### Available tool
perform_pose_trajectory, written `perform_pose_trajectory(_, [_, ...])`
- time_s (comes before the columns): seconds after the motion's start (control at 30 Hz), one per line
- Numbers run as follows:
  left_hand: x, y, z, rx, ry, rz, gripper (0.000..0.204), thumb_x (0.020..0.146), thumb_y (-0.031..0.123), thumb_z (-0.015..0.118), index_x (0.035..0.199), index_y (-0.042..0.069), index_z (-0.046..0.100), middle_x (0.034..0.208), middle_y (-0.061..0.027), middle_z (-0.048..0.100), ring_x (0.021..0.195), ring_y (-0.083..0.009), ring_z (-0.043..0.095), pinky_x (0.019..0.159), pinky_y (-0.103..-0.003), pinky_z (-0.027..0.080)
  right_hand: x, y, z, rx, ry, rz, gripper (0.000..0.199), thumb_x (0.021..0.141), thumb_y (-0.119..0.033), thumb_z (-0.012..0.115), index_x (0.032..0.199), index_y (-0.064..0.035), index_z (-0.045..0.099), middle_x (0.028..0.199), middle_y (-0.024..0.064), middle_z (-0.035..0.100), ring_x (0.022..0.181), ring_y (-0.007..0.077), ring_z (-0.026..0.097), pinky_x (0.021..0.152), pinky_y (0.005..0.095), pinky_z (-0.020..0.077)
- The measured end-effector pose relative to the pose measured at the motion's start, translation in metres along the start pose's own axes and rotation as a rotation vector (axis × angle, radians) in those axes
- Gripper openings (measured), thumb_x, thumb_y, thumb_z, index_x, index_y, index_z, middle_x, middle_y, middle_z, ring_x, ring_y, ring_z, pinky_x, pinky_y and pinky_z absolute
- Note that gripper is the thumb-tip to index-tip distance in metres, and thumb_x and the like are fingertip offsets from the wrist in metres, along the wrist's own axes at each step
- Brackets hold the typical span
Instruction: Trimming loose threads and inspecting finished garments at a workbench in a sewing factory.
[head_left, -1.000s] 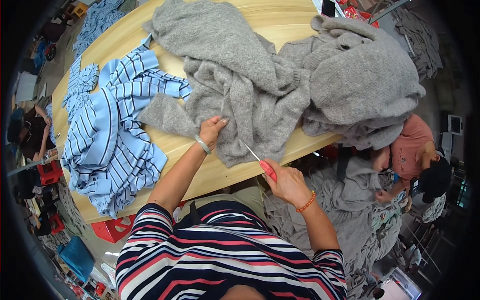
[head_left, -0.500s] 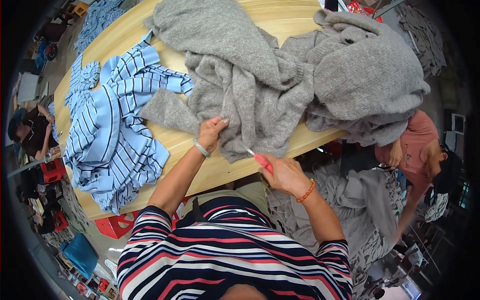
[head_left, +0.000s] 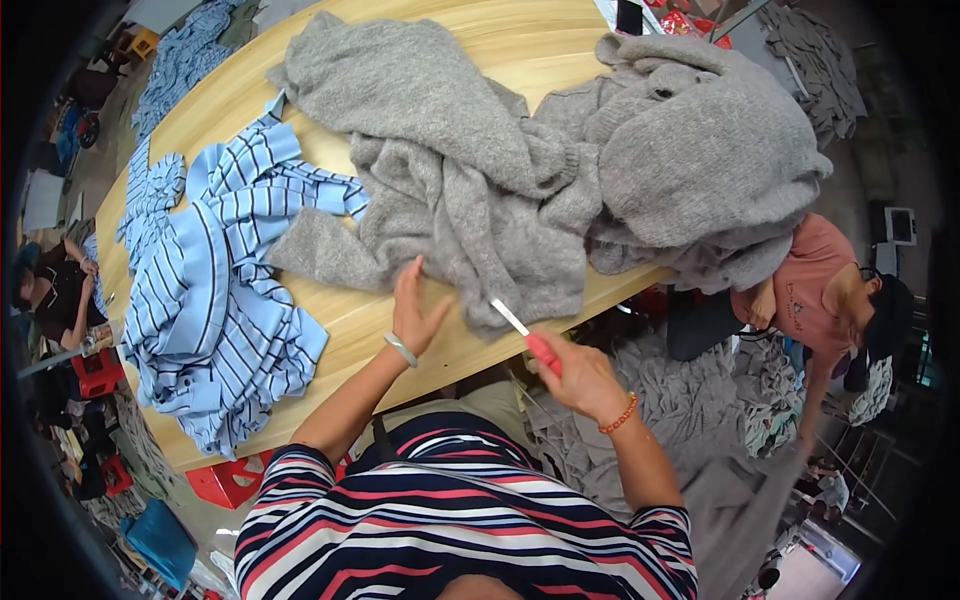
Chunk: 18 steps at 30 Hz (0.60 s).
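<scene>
A grey knitted sweater (head_left: 470,200) lies spread and rumpled across the middle of a curved wooden table (head_left: 400,345), its lower hem hanging near the table's front edge. The person's right hand (head_left: 580,378) is closed around the red handle of small scissors (head_left: 528,335), whose pale metal blades point up and left at the hem, just beside the fabric. The left hand (head_left: 415,310) is raised, fingers loosely spread and apart, holding nothing, hovering just in front of the sweater's edge; a pale bangle sits on its wrist. Half a second ago this hand was resting on the knit, gripping it; now it has lifted off and opened. The right hand has kept its grip on the scissors and sits in much the same place.

To the right, touching the sweater, is a second heap of grey knitwear (head_left: 700,170). To the left, a blue-and-white striped shirt (head_left: 220,310) drapes over the table's edge. Below the table on the right, more grey garments (head_left: 650,440) are piled, and another person in a pink top (head_left: 810,295) bends nearby.
</scene>
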<state>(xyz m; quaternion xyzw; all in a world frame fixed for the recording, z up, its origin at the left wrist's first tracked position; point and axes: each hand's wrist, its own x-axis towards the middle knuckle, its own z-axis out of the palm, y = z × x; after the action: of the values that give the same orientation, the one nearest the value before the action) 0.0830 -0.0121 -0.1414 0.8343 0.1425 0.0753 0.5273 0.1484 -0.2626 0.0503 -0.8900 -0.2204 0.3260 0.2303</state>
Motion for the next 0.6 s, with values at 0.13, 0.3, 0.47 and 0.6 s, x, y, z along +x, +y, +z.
perform_pose_trajectory(0.13, [0.018,0.054,0.004,0.606,-0.374,0.441,0.099,0.067,0.017,0.076,0.149,0.022,0.022,0.156,-0.0174,0.008,0.144,-0.0360,0.010,0.108,-0.066,0.011,-0.005,0.023,-0.007,-0.004,0.321,0.054,0.040,0.086,-0.020,0.061,0.124,-0.0118,0.052,0.095,0.0212,0.065,0.086,0.0413,0.062,0.072,0.0468,0.0494])
perform_pose_trajectory(0.3, [0.079,0.069,0.051,0.834,-0.349,0.749,0.071,0.081,0.003,0.049,0.147,0.020,0.028,0.152,-0.0189,0.022,0.140,-0.0346,0.023,0.109,-0.062,0.016,-0.014,0.026,-0.007,-0.026,0.348,0.098,0.040,0.086,-0.020,0.061,0.124,-0.0101,0.051,0.095,0.0220,0.064,0.087,0.0428,0.061,0.073,0.0476,0.0489])
perform_pose_trajectory(0.47, [0.109,0.060,0.063,0.732,-0.673,0.233,0.049,0.066,0.012,0.064,0.115,0.012,0.063,0.091,-0.0163,0.068,0.086,-0.0347,0.065,0.079,-0.044,0.049,-0.024,0.023,-0.003,-0.011,0.365,0.143,0.044,0.085,-0.022,0.060,0.127,-0.0134,0.049,0.094,0.0223,0.065,0.086,0.0426,0.061,0.074,0.0494,0.0486])
perform_pose_trajectory(0.6, [0.058,0.117,0.003,-0.283,-0.757,0.028,0.049,0.064,0.021,0.071,0.108,0.000,0.063,0.095,-0.0138,0.070,0.087,-0.0204,0.066,0.080,-0.034,0.050,-0.045,0.058,0.003,-0.045,0.488,0.261,0.042,0.087,-0.024,0.058,0.127,-0.0155,0.049,0.090,0.0222,0.065,0.083,0.0438,0.061,0.072,0.0494,0.0486])
